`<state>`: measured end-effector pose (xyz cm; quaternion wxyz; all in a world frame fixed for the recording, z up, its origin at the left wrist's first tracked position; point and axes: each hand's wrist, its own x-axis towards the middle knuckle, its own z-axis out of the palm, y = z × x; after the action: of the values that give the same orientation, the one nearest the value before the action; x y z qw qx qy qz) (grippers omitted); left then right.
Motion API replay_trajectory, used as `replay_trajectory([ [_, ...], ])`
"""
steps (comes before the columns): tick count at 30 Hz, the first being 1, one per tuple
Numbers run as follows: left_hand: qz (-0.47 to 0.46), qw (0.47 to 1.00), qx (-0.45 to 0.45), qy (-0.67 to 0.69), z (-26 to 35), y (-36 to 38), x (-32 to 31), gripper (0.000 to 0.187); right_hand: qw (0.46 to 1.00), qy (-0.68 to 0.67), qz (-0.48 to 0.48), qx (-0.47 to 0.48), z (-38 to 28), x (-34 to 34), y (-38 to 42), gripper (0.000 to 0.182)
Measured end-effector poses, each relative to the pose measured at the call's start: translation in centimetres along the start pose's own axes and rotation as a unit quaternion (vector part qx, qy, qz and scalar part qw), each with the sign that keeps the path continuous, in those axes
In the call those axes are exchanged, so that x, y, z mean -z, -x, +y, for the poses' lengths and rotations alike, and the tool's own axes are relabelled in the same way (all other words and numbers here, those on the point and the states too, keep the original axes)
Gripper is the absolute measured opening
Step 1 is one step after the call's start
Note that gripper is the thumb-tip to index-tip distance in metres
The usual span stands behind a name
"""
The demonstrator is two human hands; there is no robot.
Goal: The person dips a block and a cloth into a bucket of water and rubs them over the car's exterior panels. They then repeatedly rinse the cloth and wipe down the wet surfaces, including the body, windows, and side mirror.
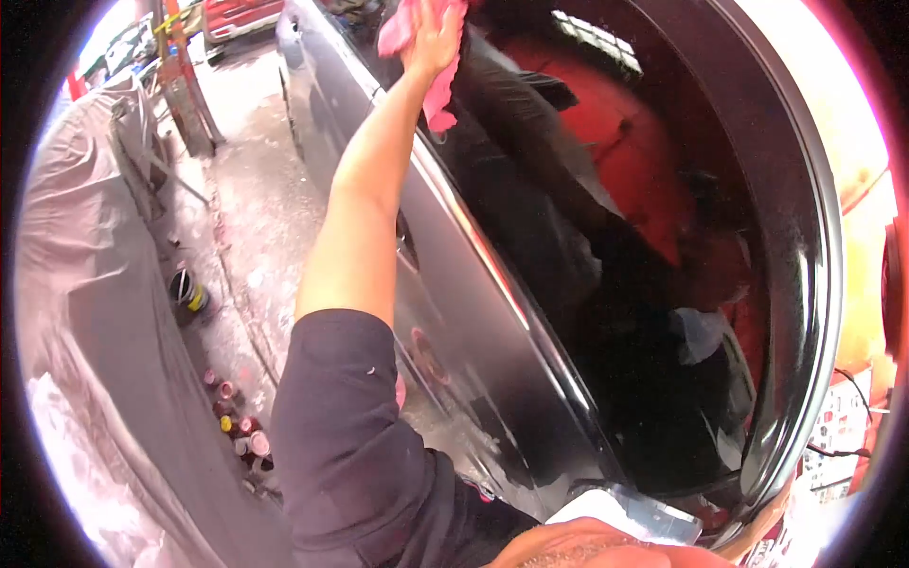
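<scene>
My left arm reaches up across the car. At the top, my left hand point(434, 40) presses a crumpled pink cloth point(443, 102) on the dark, glossy car window point(530, 199), near its far end. Low in the view, at the bottom edge, is bare skin that seems to be my right hand point(625, 551); its fingers cannot be made out. Just beyond that skin lies a white and clear object point(620, 514), partly covered. Reflections of an arm and a red area show in the glass.
Beside the window runs the grey car side point(454, 284). A draped grey cover point(104, 275) fills the left. On the stained floor point(251, 189) stand a black bucket point(187, 292) and several small jars point(248, 426). A post point(180, 90) and a red vehicle point(232, 21) are farther back.
</scene>
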<state>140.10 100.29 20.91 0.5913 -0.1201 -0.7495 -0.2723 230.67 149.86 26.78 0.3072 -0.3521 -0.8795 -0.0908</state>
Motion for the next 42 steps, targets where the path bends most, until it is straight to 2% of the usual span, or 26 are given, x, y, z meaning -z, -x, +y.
replay_trajectory([
  [2,-0.094,0.959,0.187,0.19,-3.6,5.0,-0.6,0.083,1.0,-0.003,-0.002,0.005,-0.7,-0.2,-0.2,0.054],
  [4,-0.188,0.935,0.288,0.082,-1.4,8.5,4.7,0.079,1.0,-0.006,-0.008,0.011,-0.2,-0.2,-0.1,0.053],
  [6,-0.187,0.94,0.28,0.048,-0.4,10.2,5.9,0.078,1.0,-0.006,-0.011,0.017,-0.7,-0.7,0.0,0.053],
  [8,-0.221,0.913,0.341,0.012,3.1,10.9,8.9,0.077,1.0,-0.004,-0.014,0.023,-1.2,-0.8,0.0,0.053],
  [11,-0.243,0.921,0.303,0.008,6.9,14.4,11.5,0.072,0.999,-0.01,-0.004,0.031,-2.2,-1.6,-0.5,0.053],
  [14,-0.218,0.965,0.144,-0.032,11.3,20.4,15.6,0.065,0.999,-0.018,0.0,0.039,-3.2,-2.1,-0.7,0.052],
  [16,-0.169,0.973,0.142,0.07,15.5,23.7,20.6,0.068,0.999,-0.028,0.007,0.043,-3.7,-2.2,-0.9,0.052],
  [20,-0.207,0.955,0.111,0.182,24.2,32.4,30.2,0.071,0.998,-0.046,0.016,0.044,-4.5,-2.2,-0.4,0.052],
  [22,-0.283,0.932,0.111,0.198,29.0,37.8,34.8,0.076,0.997,-0.051,0.022,0.046,-5.0,-1.8,-0.2,0.052],
  [23,-0.307,0.924,0.083,0.213,31.1,40.9,36.6,0.076,0.997,-0.046,0.026,0.053,-4.9,-2.0,-0.2,0.052],
  [24,-0.385,0.888,0.108,0.226,33.7,42.9,39.0,0.075,0.997,-0.04,0.03,0.059,-4.9,-2.1,-0.3,0.051],
  [25,-0.341,0.893,0.083,0.282,35.4,44.8,40.6,0.077,0.993,0.015,0.041,0.107,-3.4,-2.7,-0.6,0.048],
  [26,-0.357,0.902,0.005,0.243,36.9,45.3,42.8,0.07,0.994,0.017,0.048,0.1,-3.0,-3.3,-0.6,0.047],
  [27,-0.389,0.882,0.032,0.263,38.6,47.1,44.1,0.072,0.995,-0.013,0.045,0.085,-3.5,-3.1,-0.6,0.046],
  [29,-0.577,0.776,-0.028,0.255,40.6,47.2,47.5,0.07,0.996,-0.043,0.044,0.069,-5.7,-2.3,-0.4,0.046],
  [30,-0.575,0.777,-0.03,0.255,42.0,48.9,47.9,0.07,0.992,-0.105,0.05,0.039,-7.1,-1.8,-0.2,0.051],
  [31,-0.514,0.807,-0.012,0.292,43.5,51.6,48.1,0.069,0.985,-0.166,0.052,0.008,-7.7,-1.6,0.1,0.058],
  [32,-0.452,0.829,0.007,0.328,44.1,53.5,48.6,0.067,0.985,-0.166,0.049,0.004,-7.6,-1.6,0.5,0.058],
  [35,-0.418,0.84,-0.014,0.346,41.3,52.7,48.3,0.065,0.981,-0.186,0.049,0.012,-8.0,-1.4,0.8,0.058],
  [38,-0.438,0.865,0.128,0.21,38.2,47.7,44.0,0.09,0.988,-0.146,0.054,0.019,-7.6,-1.4,0.7,0.058],
  [39,-0.326,0.907,0.173,0.203,37.2,45.6,42.0,0.097,0.987,-0.149,0.057,0.018,-8.4,-1.1,0.9,0.058],
  [40,-0.299,0.917,0.203,0.168,35.9,44.0,39.2,0.1,0.989,-0.132,0.055,0.024,-7.1,-1.7,0.6,0.058],
  [42,-0.27,0.891,0.32,0.173,33.5,38.1,36.8,0.101,0.99,-0.122,0.061,0.016,-7.7,-1.4,0.7,0.06],
])
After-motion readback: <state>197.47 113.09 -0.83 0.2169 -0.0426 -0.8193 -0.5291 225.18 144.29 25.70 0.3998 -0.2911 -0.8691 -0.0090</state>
